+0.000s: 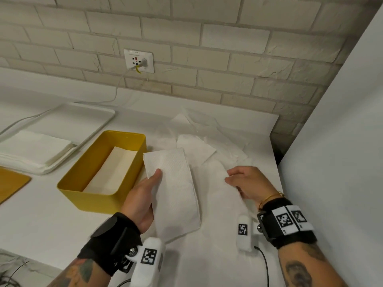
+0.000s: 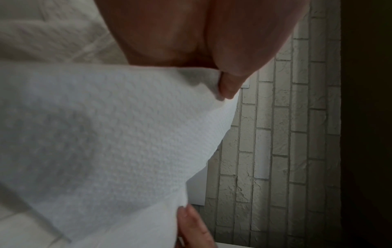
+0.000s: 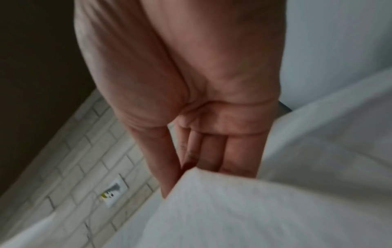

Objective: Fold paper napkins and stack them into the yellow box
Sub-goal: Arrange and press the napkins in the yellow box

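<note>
Black wrist straps (image 1: 116, 237) on both forearms w/ white camera pods (image 1: 148, 264), b/w square marker tags; thin gold bracelet (image 1: 269, 197) on right wrist; forearm tattoos.

Left hand (image 1: 145, 195) thumb up, pinching a sheet, right hand (image 1: 246, 183) fingers curled, gripping paper, wrists strapped

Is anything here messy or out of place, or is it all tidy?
Mostly tidy. The one untidy spot is the loose napkins behind the hands: they lie crumpled and overlapping at odd angles, unlike the neat stack on the white tray. The yellow box sits straight, and the left hand holds a folded napkin cleanly.
</note>
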A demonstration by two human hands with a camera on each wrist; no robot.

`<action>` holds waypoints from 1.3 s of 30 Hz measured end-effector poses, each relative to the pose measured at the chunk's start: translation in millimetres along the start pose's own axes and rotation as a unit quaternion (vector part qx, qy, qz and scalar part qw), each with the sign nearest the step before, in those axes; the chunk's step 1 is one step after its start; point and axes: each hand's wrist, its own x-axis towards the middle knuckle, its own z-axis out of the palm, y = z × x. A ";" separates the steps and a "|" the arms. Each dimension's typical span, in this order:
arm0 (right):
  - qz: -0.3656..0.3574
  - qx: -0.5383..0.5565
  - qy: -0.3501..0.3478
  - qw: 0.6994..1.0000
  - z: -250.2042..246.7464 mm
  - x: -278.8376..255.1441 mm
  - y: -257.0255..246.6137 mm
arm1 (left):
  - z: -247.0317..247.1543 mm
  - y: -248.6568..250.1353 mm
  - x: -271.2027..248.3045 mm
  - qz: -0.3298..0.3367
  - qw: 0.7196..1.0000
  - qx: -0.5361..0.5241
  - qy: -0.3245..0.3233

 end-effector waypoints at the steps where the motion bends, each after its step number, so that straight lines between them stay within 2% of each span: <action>1: -0.038 -0.001 0.022 0.999 -4.9 -5.9 -9.5 | 0.4 0.2 -0.1 -0.001 1.000 0.000 0.000; 3: -0.114 0.075 0.050 0.989 -14.8 -22.4 -32.4 | 1.1 1.0 -0.1 -0.001 1.000 0.002 0.002; 4: -0.145 0.147 0.034 0.978 -18.0 -33.8 -44.7 | 1.7 1.2 -0.1 -0.003 1.000 0.003 0.002; 6: -0.191 0.289 -0.045 0.937 -19.9 -52.6 -63.9 | 3.1 0.7 0.7 -0.010 1.000 0.002 -0.003; 8: -0.200 0.343 -0.101 0.912 -13.5 -59.8 -73.4 | 4.9 -0.6 3.5 -0.024 1.000 -0.003 -0.013; 10: -0.181 0.329 -0.095 0.922 3.1 -56.2 -71.6 | 7.8 -1.3 6.6 -0.043 0.999 -0.014 -0.028; 13: -0.141 0.234 -0.032 0.961 35.1 -42.8 -51.9 | 12.9 -1.0 6.8 -0.053 0.998 -0.016 -0.042; 15: -0.118 0.195 -0.017 0.974 53.4 -36.5 -37.5 | 14.7 -3.0 5.5 -0.050 0.998 -0.007 -0.046; 18: -0.092 0.182 0.004 0.979 66.7 -35.1 -26.3 | 14.0 -7.1 3.4 -0.069 0.995 -0.027 -0.064; 21: -0.099 0.161 0.033 0.981 71.8 -38.9 -21.5 | 12.8 -9.0 2.7 -0.084 0.992 -0.055 -0.072; 28: -0.098 0.120 0.055 0.986 72.7 -43.0 -16.2 | 15.7 -9.2 5.0 -0.073 0.995 -0.061 -0.039; 31: -0.093 0.119 0.062 0.987 76.3 -42.2 -17.6 | 18.8 -6.1 1.8 -0.058 0.996 -0.046 -0.049; 34: -0.081 0.137 0.043 0.986 78.7 -43.5 -19.5 | 16.5 -5.9 2.0 -0.054 0.997 -0.020 -0.049; 39: -0.043 0.131 -0.093 0.986 77.5 -53.9 -9.8 | 15.2 9.7 5.8 0.002 1.000 0.012 -0.026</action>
